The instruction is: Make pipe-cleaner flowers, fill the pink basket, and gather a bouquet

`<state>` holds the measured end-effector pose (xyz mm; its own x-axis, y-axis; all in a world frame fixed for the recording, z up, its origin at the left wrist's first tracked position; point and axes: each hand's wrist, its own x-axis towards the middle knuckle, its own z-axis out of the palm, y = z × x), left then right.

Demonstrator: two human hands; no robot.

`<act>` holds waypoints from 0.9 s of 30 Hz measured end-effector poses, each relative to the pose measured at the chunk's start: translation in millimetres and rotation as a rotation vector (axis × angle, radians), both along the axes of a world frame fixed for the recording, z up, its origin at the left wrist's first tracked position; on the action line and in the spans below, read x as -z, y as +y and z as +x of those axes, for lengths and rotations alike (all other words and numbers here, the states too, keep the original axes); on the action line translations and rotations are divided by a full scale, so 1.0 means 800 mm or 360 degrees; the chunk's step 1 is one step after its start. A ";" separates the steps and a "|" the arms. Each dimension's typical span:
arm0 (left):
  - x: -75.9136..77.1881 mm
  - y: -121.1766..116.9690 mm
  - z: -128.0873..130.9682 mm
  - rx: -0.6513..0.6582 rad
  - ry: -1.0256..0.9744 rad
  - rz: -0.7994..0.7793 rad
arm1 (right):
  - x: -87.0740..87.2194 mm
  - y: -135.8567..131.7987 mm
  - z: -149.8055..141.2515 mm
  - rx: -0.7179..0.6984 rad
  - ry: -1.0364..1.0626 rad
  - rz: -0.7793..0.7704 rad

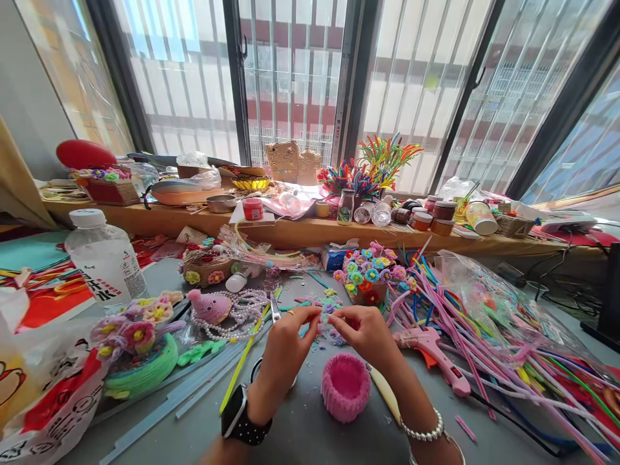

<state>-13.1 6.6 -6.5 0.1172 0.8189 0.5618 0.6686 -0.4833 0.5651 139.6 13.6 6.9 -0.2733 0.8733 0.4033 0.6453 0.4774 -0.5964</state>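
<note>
Dark-handled metal scissors (pixel 275 310) are partly hidden behind the left hand (pixel 287 342), long axis run roughly forward; left thumb and forefinger are pinched together, tips brought close to those of the right; whether anything small is gripped between cannot be told. A round, ribbed, fuzzy pink cup (pixel 345 410) is set mouth up on the grey tabletop (pixel 310 433), on the near side of both hands, closer to the right hand (pixel 362 328), likewise pinched; farther right, a pink plastic glue gun (pixel 438 358) is laid nozzle leftward.
</note>
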 end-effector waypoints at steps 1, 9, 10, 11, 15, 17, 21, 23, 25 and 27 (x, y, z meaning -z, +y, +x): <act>-0.002 0.000 -0.002 0.0029 -0.0036 -0.0130 | 0.000 0.000 0.000 0.0001 0.0011 -0.0006; 0.001 0.008 -0.005 0.0075 -0.0179 -0.0506 | 0.004 0.000 -0.007 -0.0010 0.0072 -0.0043; 0.001 0.008 -0.005 0.0091 -0.0249 -0.0504 | 0.004 0.000 -0.007 -0.0017 0.0105 -0.0046; 0.001 0.008 -0.004 0.0100 -0.0325 -0.0504 | 0.005 0.000 -0.008 -0.0022 0.0140 -0.0050; -0.005 0.006 -0.004 0.0176 -0.0713 -0.0590 | 0.006 0.002 -0.006 -0.0004 0.0256 -0.0096; -0.008 0.006 -0.004 0.0275 -0.0978 -0.0678 | 0.006 0.003 -0.004 0.0030 0.0286 -0.0102; -0.012 0.003 -0.002 0.0445 -0.1411 -0.0769 | 0.003 0.003 -0.002 0.0064 0.0299 -0.0119; -0.013 0.002 -0.001 0.0498 -0.1511 -0.0762 | 0.002 0.002 -0.002 0.0064 0.0306 -0.0146; -0.013 0.002 0.000 0.0543 -0.1548 -0.0749 | 0.001 0.001 -0.002 0.0051 0.0311 -0.0142; -0.013 0.003 -0.001 0.0550 -0.1503 -0.0720 | 0.000 0.001 -0.002 0.0036 0.0304 -0.0108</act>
